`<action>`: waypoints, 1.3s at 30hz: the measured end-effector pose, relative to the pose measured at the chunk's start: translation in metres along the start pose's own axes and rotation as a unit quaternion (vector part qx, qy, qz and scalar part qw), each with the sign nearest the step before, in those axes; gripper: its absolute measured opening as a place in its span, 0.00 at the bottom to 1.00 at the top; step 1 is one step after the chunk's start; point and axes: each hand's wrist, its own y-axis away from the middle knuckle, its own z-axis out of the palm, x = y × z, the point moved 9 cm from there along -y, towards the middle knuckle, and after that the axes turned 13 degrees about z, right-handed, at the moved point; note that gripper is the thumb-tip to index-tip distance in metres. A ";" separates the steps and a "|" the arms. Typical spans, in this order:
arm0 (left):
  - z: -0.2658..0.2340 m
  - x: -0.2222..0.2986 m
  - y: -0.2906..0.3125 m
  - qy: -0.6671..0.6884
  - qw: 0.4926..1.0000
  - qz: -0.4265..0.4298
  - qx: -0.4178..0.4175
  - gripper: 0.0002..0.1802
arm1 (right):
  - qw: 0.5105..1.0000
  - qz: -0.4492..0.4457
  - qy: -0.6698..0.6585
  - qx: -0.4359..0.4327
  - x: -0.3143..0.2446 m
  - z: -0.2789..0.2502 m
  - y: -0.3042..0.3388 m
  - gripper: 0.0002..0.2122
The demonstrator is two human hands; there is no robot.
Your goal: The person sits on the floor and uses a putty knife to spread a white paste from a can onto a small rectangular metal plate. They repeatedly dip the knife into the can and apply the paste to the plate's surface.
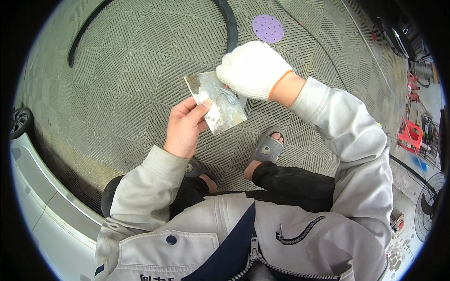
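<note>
My bare left hand [186, 119] grips a flat square plate [229, 118] by its left edge, thumb on top. Grey-blue paste and brown and white stains cover the plate, much like a putty mixing board. Over its upper right corner is my right hand [255, 70], in a white knit glove with an orange cuff. Its fingers are curled closed, the knuckles hiding whatever they hold. A small red spot shows just under the glove, beside the paste.
A purple sanding disc [268, 28] with holes lies on the grey grated floor [140, 93]. Beyond my hands a black curved strip [228, 23] arches. At left stands a silver car panel [51, 201]; at right, a red stool [410, 136] and a fan [427, 206].
</note>
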 end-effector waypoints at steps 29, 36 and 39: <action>0.009 0.006 0.002 0.066 0.997 -0.032 -0.013 0.15 | 0.985 0.110 -0.123 -0.051 0.029 0.014 0.010 0.10; 0.014 0.005 0.002 0.074 0.997 -0.027 -0.027 0.16 | 0.984 0.115 -0.121 -0.061 0.024 0.018 0.011 0.07; 0.013 0.005 0.002 0.063 0.997 -0.025 -0.022 0.16 | 0.984 0.115 -0.122 -0.065 0.023 0.020 0.010 0.07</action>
